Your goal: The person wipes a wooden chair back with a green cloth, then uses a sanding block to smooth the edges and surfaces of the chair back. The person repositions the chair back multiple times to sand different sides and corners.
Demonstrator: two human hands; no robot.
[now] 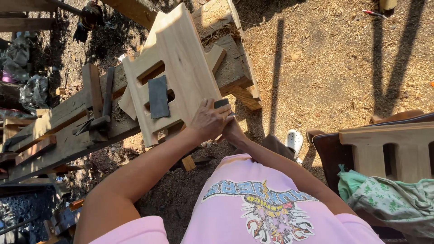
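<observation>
A pale wooden chair-back panel (185, 63) with slots cut in it lies tilted on a rough timber bench (68, 135). My left hand (209, 121) presses on the panel's near right edge. My right hand (231, 130) sits just beside it, mostly hidden behind the left, and seems to grip a small dark grey piece (221, 103) against the panel's edge. A dark sheet of sandpaper (158, 96) rests flat on the panel, to the left of both hands.
A hammer (103, 113) and wood offcuts lie on the bench at left. Another slotted wooden piece (389, 144) with a green cloth (389, 199) stands at right. Sawdust covers the ground (325, 68). A white shoe (294, 141) shows below.
</observation>
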